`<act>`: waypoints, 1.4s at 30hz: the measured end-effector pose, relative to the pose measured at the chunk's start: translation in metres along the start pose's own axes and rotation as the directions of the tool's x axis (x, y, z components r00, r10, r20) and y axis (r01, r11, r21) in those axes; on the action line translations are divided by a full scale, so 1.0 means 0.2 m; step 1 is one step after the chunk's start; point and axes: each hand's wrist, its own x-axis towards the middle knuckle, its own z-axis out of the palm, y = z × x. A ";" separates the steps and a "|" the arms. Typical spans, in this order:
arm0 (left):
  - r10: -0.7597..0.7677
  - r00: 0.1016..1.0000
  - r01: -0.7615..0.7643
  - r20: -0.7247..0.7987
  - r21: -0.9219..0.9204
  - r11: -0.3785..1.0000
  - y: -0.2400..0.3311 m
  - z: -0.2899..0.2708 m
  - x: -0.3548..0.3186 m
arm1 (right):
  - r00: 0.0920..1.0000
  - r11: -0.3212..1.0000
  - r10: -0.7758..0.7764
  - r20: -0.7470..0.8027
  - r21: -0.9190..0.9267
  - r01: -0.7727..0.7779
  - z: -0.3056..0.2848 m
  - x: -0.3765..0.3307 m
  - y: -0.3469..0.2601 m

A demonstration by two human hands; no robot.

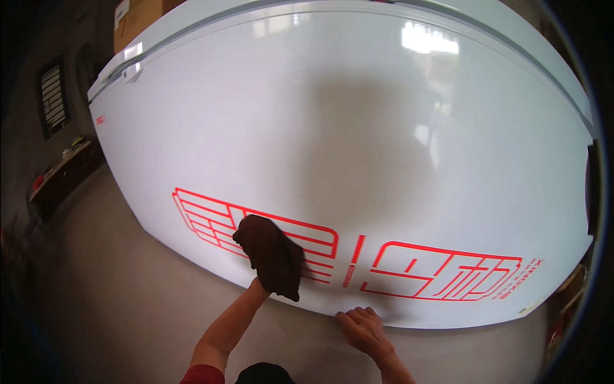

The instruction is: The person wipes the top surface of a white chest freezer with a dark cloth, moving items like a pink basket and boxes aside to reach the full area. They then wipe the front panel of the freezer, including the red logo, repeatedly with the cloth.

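A large white chest freezer (211, 128) fills most of the view, its glossy front marked with big red outlined characters (441, 272). Over the left group of red lines, my left hand (260, 287) holds a dark brown cloth (272, 253) against the panel. The cloth covers nearly the whole hand, so its fingers are hidden. Farther right, my right hand (366, 328) has its fingers curled onto the freezer's lower edge, below the gap between the two red groups.
A cardboard box (137, 24) stands behind the freezer's far left corner. Along the left wall is a low dark bench (61, 169) with small items, beneath a barred window (54, 100). Grey floor (160, 288) lies in front. A rounded black shape (264, 373) shows at the bottom.
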 end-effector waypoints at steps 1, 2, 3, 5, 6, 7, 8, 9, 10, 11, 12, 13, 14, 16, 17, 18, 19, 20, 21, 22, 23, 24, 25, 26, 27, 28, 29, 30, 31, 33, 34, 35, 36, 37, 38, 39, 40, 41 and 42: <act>-0.012 0.980 0.039 0.201 -0.131 0.991 0.02 0.03 0.04 | 1.000 1.000 0.010 -0.002 0.001 -0.010 -0.03 0.00 0.00; -0.041 0.922 0.132 0.385 -0.211 0.969 0.03 0.00 0.06 | 1.000 1.000 0.006 -0.014 0.020 -0.006 -0.05 0.02 0.00; 0.005 0.924 0.137 0.381 -0.346 0.928 0.15 0.00 0.14 | 0.999 1.000 0.006 -0.048 0.008 -0.006 -0.08 0.01 0.01; 0.224 0.958 -0.157 0.181 -0.323 0.933 0.41 -0.07 0.30 | 0.992 1.000 -0.012 -0.124 -0.003 0.012 -0.12 0.02 0.03; 0.414 0.910 -0.411 0.016 -0.089 0.907 0.53 -0.19 0.38 | 0.990 1.000 -0.009 -0.141 0.014 0.011 -0.15 0.03 0.04; 0.525 0.847 -0.523 -0.088 0.038 0.851 0.66 -0.22 0.47 | 0.990 1.000 0.017 -0.140 -0.003 -0.017 -0.18 0.01 0.04; 0.572 0.807 -0.544 -0.145 0.194 0.816 0.77 -0.36 0.53 | 0.987 0.999 -0.003 -0.160 0.035 0.009 -0.20 0.03 0.03; 0.607 0.769 -0.543 -0.201 0.296 0.786 0.89 -0.46 0.60 | 0.980 0.999 -0.022 -0.197 0.040 0.030 -0.21 0.04 0.03; 0.636 0.729 -0.527 -0.252 0.388 0.757 1.01 -0.54 0.67 | 0.977 0.998 -0.027 -0.211 0.046 0.037 -0.23 0.04 0.02; 0.662 0.672 -0.546 -0.332 0.382 0.746 1.13 -0.45 0.80 | 0.981 0.999 0.036 -0.193 -0.019 -0.040 -0.28 -0.02 0.06; 0.676 0.627 -0.529 -0.387 0.425 0.734 1.26 -0.47 0.89 | 0.978 0.998 0.054 -0.202 -0.029 -0.061 -0.32 -0.04 0.07; 0.684 0.586 -0.501 -0.434 0.470 0.727 1.38 -0.51 0.97 | 0.970 0.998 0.046 -0.239 -0.031 -0.055 -0.35 -0.05 0.08; 0.688 0.549 -0.471 -0.474 0.504 0.724 1.48 -0.54 1.04 | 0.961 0.998 0.036 -0.273 -0.034 -0.047 -0.38 -0.06 0.08; 0.681 0.496 -0.413 -0.539 0.543 0.731 1.62 -0.58 1.15 | 0.946 0.998 0.030 -0.323 -0.044 -0.047 -0.43 -0.07 0.09; 0.695 0.487 -0.299 -0.529 0.646 0.702 1.62 -0.78 1.12 | 0.932 0.998 -0.046 -0.359 0.024 0.059 -0.44 0.01 0.03; 0.682 0.469 -0.301 -0.561 0.624 0.721 1.67 -0.73 1.19 | 0.929 1.000 -0.017 -0.369 -0.003 0.017 -0.46 -0.02 0.06; 0.665 0.467 -0.307 -0.583 0.598 0.740 1.70 -0.66 1.24 | 0.932 0.998 0.014 -0.363 -0.046 -0.033 -0.49 -0.04 0.09; 0.659 0.473 -0.298 -0.584 0.598 0.744 1.75 -0.64 1.25 | 0.928 0.996 0.033 -0.372 -0.066 -0.062 -0.51 -0.06 0.09; 0.654 0.484 -0.297 -0.582 0.593 0.748 1.78 -0.62 1.24 | 0.924 0.992 0.053 -0.379 -0.085 -0.091 -0.54 -0.07 0.10; 0.643 0.503 -0.299 -0.578 0.582 0.756 1.79 -0.58 1.22 | 0.893 0.991 0.072 -0.445 -0.067 -0.113 -0.57 -0.08 0.11; 0.636 0.528 -0.296 -0.563 0.579 0.759 1.81 -0.56 1.19 | 0.854 0.992 0.080 -0.515 -0.040 -0.117 -0.60 -0.06 0.11; 0.625 0.551 -0.304 -0.552 0.565 0.767 1.81 -0.52 1.16 | 0.810 0.992 0.088 -0.580 -0.021 -0.123 -0.62 -0.05 0.12; 0.614 0.581 -0.318 -0.535 0.545 0.776 1.82 -0.46 1.12 | 0.829 0.989 0.135 -0.543 0.019 -0.148 -0.64 -0.06 0.11; 0.603 0.607 -0.336 -0.517 0.520 0.785 1.83 -0.40 1.09 | 0.836 0.994 0.107 -0.538 0.035 -0.105 -0.66 -0.05 0.11; 0.594 0.639 -0.343 -0.489 0.510 0.789 1.82 -0.35 1.04 | 0.842 0.997 0.072 -0.534 0.065 -0.044 -0.69 0.00 0.10; 0.584 0.669 -0.350 -0.460 0.498 0.793 1.80 -0.30 1.00 | 0.845 0.996 0.036 -0.533 0.092 0.015 -0.70 0.05 0.09; 0.573 0.695 -0.365 -0.434 0.473 0.802 1.79 -0.25 0.96 | 0.819 0.988 0.097 -0.566 0.157 -0.009 -0.72 0.10 0.08; 0.560 0.724 -0.378 -0.401 0.449 0.810 1.78 -0.20 0.93 | 0.787 0.975 0.156 -0.597 0.220 -0.027 -0.74 0.16 0.06; 0.550 0.756 -0.400 -0.355 0.415 0.817 1.75 -0.16 0.88 | 0.751 0.959 0.214 -0.625 0.282 -0.038 -0.75 0.22 0.05; 0.520 0.815 -0.438 -0.257 0.314 0.842 1.65 -0.16 0.79 | 0.746 0.974 0.203 -0.635 0.209 -0.087 -0.70 0.31 0.09; 0.504 0.842 -0.488 -0.191 0.128 0.864 1.61 -0.16 0.74 | 0.725 0.974 0.225 -0.651 0.153 -0.165 -0.63 0.34 0.16; 0.495 0.860 -0.504 -0.125 -0.057 0.862 1.55 -0.18 0.71 | 0.744 0.967 0.246 -0.622 0.103 -0.234 -0.56 0.34 0.21; 0.605 0.782 -0.594 -0.150 0.115 0.796 1.53 -0.23 0.68 | 0.756 0.951 0.224 -0.615 -0.031 -0.307 -0.51 0.32 0.25; 0.704 0.688 -0.643 -0.179 0.299 0.705 1.51 -0.30 0.65 | 0.761 0.930 0.140 -0.633 -0.180 -0.321 -0.49 0.31 0.30; 0.703 0.693 -0.631 -0.157 0.340 0.698 1.48 -0.35 0.66 | 0.770 0.892 0.062 -0.636 -0.311 -0.329 -0.49 0.31 0.32; 0.702 0.699 -0.618 -0.136 0.379 0.689 1.47 -0.38 0.67 | 0.791 0.829 0.032 -0.611 -0.426 -0.363 -0.52 0.31 0.34; 0.699 0.706 -0.604 -0.114 0.418 0.678 1.47 -0.40 0.69 | 0.812 0.750 0.008 -0.583 -0.533 -0.391 -0.57 0.32 0.37; 0.724 0.669 -0.621 -0.170 0.408 0.669 1.48 -0.44 0.73 | 0.842 0.717 0.021 -0.539 -0.579 -0.389 -0.64 0.35 0.39; 0.714 0.672 -0.577 -0.197 0.465 0.671 1.54 -0.48 0.78 | 0.858 0.686 -0.007 -0.513 -0.627 -0.369 -0.74 0.38 0.39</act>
